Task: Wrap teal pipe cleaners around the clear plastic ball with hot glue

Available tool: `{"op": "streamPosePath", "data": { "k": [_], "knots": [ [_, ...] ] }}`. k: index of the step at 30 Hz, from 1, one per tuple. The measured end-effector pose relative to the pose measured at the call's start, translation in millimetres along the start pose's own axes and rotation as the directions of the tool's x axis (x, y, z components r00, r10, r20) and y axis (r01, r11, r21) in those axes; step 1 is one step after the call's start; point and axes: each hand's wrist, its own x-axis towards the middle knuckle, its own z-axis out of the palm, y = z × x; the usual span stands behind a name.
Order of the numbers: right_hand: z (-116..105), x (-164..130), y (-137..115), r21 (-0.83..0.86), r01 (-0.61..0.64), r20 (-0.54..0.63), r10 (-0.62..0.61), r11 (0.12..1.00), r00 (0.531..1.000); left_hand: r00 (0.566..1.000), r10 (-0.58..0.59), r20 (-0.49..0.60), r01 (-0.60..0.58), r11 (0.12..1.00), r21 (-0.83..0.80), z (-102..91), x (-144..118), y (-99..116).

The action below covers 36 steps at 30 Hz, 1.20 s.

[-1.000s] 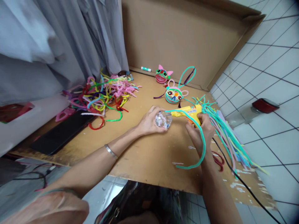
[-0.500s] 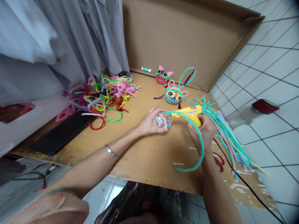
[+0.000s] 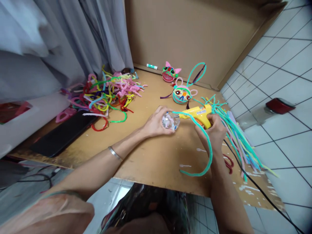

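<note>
I see even, soft daylight and faint shadows; no glare. My view bends at the edges; the near forearm (image 3: pixel 48 211) blurs.

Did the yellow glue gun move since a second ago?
No. The yellow glue gun keeps the same spot beside the owl-eyed ball; only the camera shifted. The right hand holds it.

Glue gun (image 3: pixel 198 114) nozzle now closer against clear ball (image 3: pixel 170 121).
</note>
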Motion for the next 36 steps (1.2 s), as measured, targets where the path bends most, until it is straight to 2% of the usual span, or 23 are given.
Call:
{"op": "streamPosePath", "data": {
  "k": [4,9,18,31,36],
  "knots": [
    [5,-1,5,0.009,-0.015,-0.038,0.015,1.000,0.999,1.000,-0.005,0.004,0.005,1.000,0.000,0.4,0,1],
    [9,1,14,0.020,0.026,-0.023,-0.025,0.999,0.999,1.000,0.000,0.012,0.000,1.000,-0.005,0.1,0,3],
    [0,1,3,0.046,-0.024,0.016,0.024,0.999,1.000,1.000,-0.022,-0.010,0.022,1.000,-0.011,1.6,0,1],
    [1,1,3,0.083,-0.038,0.034,0.036,0.996,0.999,1.000,0.022,0.015,-0.022,1.000,-0.022,1.1,0,0],
    [1,1,4,0.127,-0.063,0.043,0.058,0.990,0.997,1.000,0.001,0.020,0.000,1.000,-0.026,0.9,1,1]
  ]
}}
